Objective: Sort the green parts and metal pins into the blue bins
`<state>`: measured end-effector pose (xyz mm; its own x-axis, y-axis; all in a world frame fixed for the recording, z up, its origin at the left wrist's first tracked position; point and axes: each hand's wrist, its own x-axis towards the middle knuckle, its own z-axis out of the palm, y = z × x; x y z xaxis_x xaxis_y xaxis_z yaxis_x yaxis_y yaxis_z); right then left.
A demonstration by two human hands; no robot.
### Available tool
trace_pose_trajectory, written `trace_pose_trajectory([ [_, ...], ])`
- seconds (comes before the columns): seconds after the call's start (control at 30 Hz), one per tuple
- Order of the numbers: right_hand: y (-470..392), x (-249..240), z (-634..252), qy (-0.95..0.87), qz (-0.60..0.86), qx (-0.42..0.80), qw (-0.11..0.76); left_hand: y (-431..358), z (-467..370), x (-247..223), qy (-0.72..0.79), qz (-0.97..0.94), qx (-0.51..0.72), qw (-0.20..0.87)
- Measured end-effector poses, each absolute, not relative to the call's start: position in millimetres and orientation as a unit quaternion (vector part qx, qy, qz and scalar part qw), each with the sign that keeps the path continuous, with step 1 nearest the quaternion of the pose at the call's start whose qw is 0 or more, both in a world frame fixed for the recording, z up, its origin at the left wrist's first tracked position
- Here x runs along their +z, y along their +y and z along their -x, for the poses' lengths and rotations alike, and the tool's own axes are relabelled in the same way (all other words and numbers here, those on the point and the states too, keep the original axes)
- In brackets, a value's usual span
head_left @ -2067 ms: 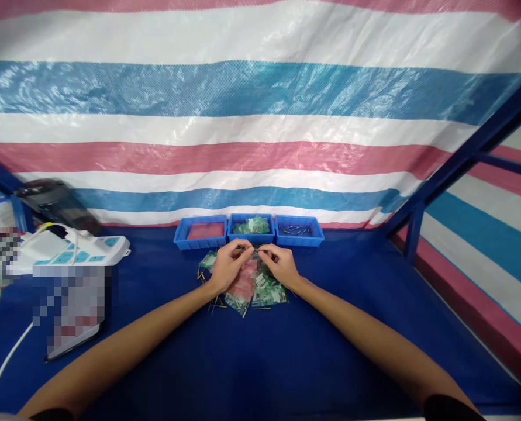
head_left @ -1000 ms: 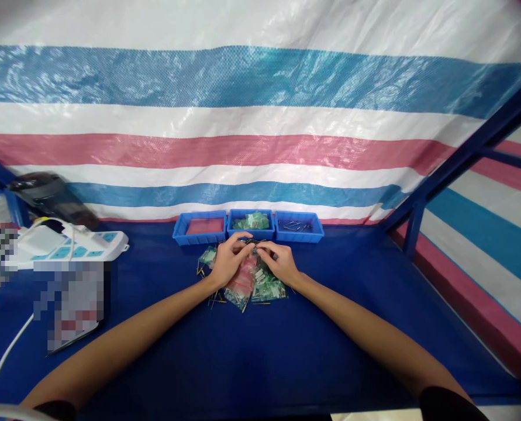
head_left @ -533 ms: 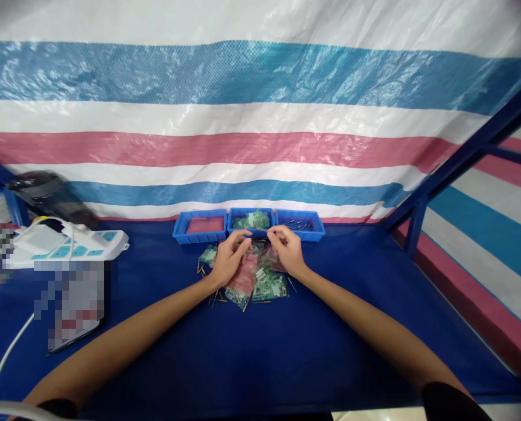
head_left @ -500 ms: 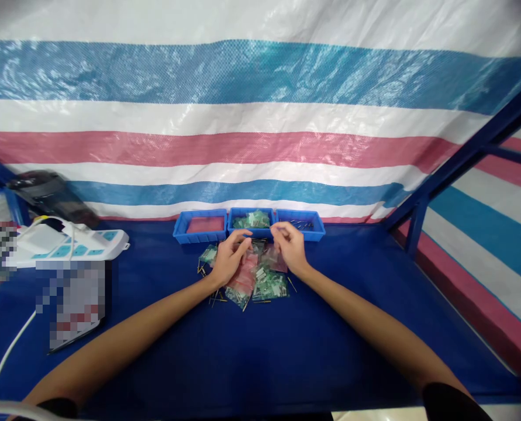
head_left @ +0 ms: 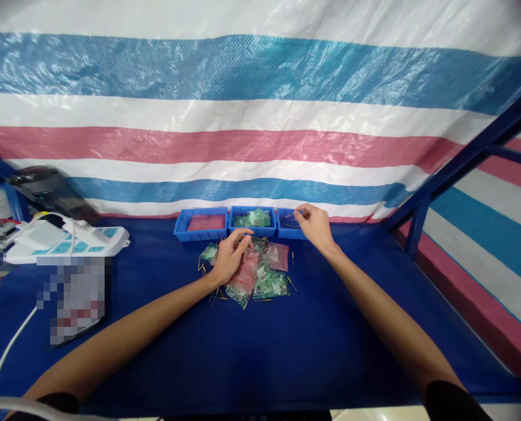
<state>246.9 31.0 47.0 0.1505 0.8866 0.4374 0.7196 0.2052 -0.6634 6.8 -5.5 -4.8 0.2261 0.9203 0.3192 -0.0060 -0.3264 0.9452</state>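
My right hand is over the right blue bin, which holds thin metal pieces. Its thumb and forefinger are pinched together; whatever is between them is too small to make out. My left hand rests on the left part of a pile of small packets, its fingers curved and thumb apart. In the pile lie pink packets, green packets and several loose brass-coloured pins. The middle blue bin holds green packets, and the left blue bin holds pink ones.
A white power strip with cables lies at the left, with a dark bottle behind it. In front of the strip is a blurred-out flat object. A striped sheet hangs behind the blue table; a blue frame slants at the right.
My right hand has moved right and away from me, from above the pile to the right bin. A pin and a pink packet it covered now show. My left hand has stayed in place.
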Motion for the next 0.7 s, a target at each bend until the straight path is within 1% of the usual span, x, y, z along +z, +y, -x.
trace_pose_trajectory([
  [0.13,20.4,46.2,-230.0,-0.747,0.556,0.118,0.344,-5.4,-7.1,-4.7,0.359,-0.637,0.506,0.458],
  [0.2,14.7,44.3,-224.0,-0.803,0.522,0.128,0.258,-5.3,-7.1,-4.9,0.362,-0.637,0.505,0.457],
  [0.3,8.8,41.7,-225.4,-0.831,0.531,0.099,0.128,-5.4,-6.6,-4.9,0.361,-0.641,0.504,0.454],
  [0.43,6.6,40.4,-235.5,-0.828,0.555,0.079,-0.004,-5.5,-6.2,-4.6,0.359,-0.641,0.501,0.459],
  [0.5,7.3,39.4,-237.8,-0.82,0.566,0.08,-0.027,-5.4,-6.2,-4.7,0.359,-0.641,0.501,0.458],
  [0.7,9.9,32.8,-235.2,-0.824,0.548,0.14,0.009,-5.4,-6.1,-5.0,0.36,-0.644,0.499,0.455],
])
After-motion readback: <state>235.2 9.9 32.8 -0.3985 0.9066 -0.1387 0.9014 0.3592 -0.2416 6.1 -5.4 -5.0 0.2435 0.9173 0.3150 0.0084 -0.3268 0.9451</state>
